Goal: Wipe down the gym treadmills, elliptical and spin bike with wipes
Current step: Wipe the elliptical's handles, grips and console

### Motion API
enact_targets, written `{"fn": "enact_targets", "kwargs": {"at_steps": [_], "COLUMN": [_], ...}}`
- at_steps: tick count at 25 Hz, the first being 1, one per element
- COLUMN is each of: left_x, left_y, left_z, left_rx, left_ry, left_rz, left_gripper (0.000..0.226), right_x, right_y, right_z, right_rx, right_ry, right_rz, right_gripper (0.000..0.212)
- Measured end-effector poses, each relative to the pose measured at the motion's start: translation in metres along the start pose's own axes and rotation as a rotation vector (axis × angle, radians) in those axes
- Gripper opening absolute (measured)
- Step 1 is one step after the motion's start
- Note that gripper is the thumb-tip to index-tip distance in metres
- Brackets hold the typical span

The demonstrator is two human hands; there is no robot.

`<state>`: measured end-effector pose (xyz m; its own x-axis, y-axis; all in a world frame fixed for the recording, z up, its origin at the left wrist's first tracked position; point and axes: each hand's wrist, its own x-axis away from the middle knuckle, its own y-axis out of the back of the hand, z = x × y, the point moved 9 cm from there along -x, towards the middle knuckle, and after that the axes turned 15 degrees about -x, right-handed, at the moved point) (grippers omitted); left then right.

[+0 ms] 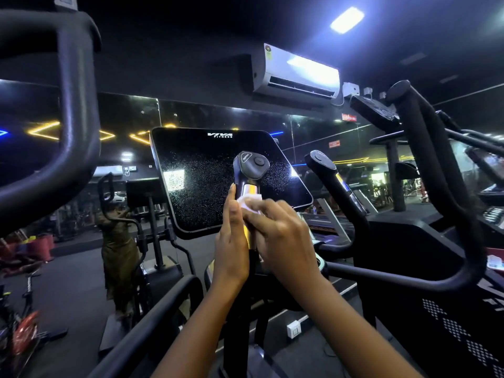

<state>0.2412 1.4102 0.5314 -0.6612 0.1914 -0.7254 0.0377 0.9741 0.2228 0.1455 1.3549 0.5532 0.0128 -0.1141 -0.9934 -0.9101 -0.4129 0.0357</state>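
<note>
Left hand: the left hand [231, 241] stands upright, fingers straight and together, laid flat against the left side of the handle [252, 166].
Right hand: the right hand [281, 230] has its fingers curled round the handle's shaft from the right and pinches the wipe [249, 200] against it.
Wipe: white and crumpled, it sits between the two hands, pressed on the shiny metal band just below the handle's black knob.
Second handle: the second handle [320, 159] is a matching grip to the right, apart from both hands.
Screen: the screen [207, 184] is just behind the handle, dark, tilted and dotted with fine pale specks.
Side bars: a thick black bar [77, 126] curves at the left and another [428, 154] at the right.
Containers: what look like red tubs [41, 248] stand on the floor at far left, too blurred to tell what is in them.
Mirror: the mirror [131, 113] on the far wall shows a standing figure [118, 241].
Air conditioner: the air conditioner [297, 73] is white and mounted high on the far wall.
</note>
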Motion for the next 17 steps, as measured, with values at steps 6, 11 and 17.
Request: {"fn": "enact_targets", "kwargs": {"at_steps": [6,11,17], "left_x": [0.004,0.001,-0.047], "left_y": [0.0,-0.004,0.053], "left_z": [0.0,0.007,-0.005], "left_rx": [0.03,0.006,-0.197], "left_ry": [0.011,0.045,-0.046], "left_rz": [0.036,0.145,-0.14], "left_gripper": [0.093,0.071,0.068], "right_x": [0.054,0.023,-0.036], "right_y": [0.013,0.033,0.036], "right_z": [-0.003,-0.058,-0.108], "right_rx": [-0.333,-0.519,-0.541], "right_ry": [-0.167,-0.419,-0.478], "right_rz": [-0.042,-0.179,-0.298], "right_gripper": [0.03,0.028,0.034]}}
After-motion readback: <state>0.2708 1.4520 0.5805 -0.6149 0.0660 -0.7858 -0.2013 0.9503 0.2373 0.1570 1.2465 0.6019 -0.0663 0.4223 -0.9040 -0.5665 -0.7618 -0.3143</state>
